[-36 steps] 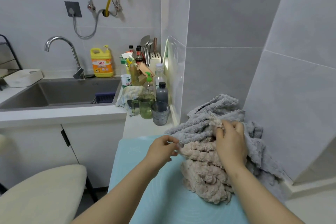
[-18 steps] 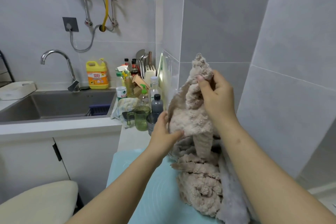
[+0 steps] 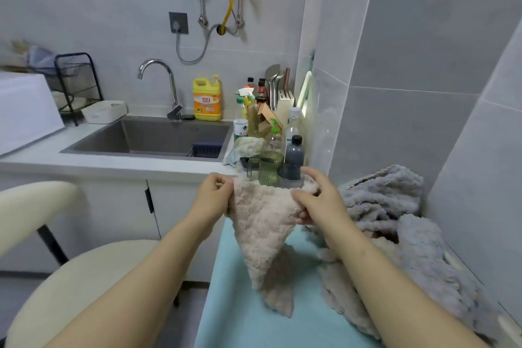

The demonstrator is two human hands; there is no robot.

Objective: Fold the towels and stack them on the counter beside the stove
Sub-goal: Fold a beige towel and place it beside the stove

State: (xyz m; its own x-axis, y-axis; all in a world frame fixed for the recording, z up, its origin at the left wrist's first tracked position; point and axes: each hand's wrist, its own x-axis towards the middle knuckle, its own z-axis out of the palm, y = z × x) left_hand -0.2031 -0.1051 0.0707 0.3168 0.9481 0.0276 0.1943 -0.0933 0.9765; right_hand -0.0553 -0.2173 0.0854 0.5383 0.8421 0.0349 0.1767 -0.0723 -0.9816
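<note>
Head view: a beige towel [image 3: 262, 234] is held up over the blue mat [image 3: 240, 325], and its low tip hangs down close to the mat; it cannot be told if the tip touches it. One top corner is pinched by the left hand [image 3: 213, 198], with the fingers curled round the edge. The other top corner is gripped by the right hand [image 3: 316, 203], with the thumb in front. The towel is spread out between the two hands but is not yet folded. At the right side of the mat a pile is seen: a grey towel [image 3: 381, 198] is bunched at the far right, and more beige cloth [image 3: 339, 291] is crumpled at the near right, partly on the mat. None of it is folded. No neat stack is seen on or beside the mat, and the stove is not seen at all. So the task is judged to be only just begun: one towel is opened out, and all the folding and stacking is left.
</note>
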